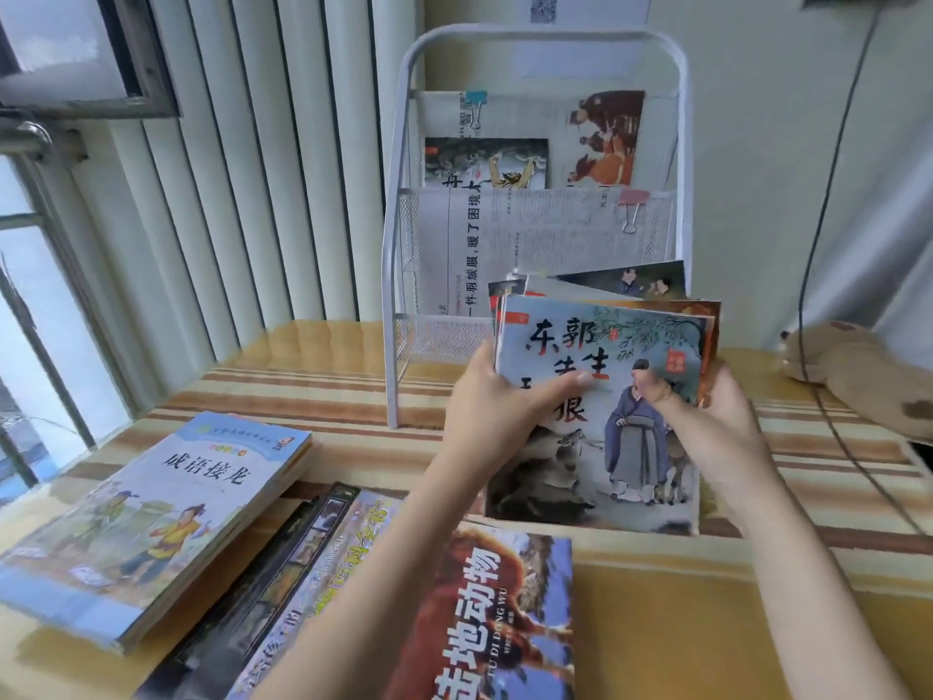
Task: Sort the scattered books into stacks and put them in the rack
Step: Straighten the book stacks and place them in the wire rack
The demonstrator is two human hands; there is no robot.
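Observation:
I hold a fanned stack of thin picture books point(595, 447) upright over the table, just in front of the white wire rack point(399, 245). My left hand point(497, 396) grips the stack's left edge, thumb across the front cover. My right hand point(707, 401) pinches its right edge. The front cover shows a robed man and a wolf. The rack holds clipped newspapers point(530, 240) and two picture books point(487, 164) in its upper tiers. On the table lie a blue-covered book point(151, 522), a dark book point(282, 563) and an animal book point(500, 618) under my left forearm.
The striped table point(323, 396) runs to a window point(40, 320) on the left. White vertical slats point(242, 159) stand behind. A brown plush toy point(858, 371) sits at the right edge, with a black cable point(818, 245) hanging down across it.

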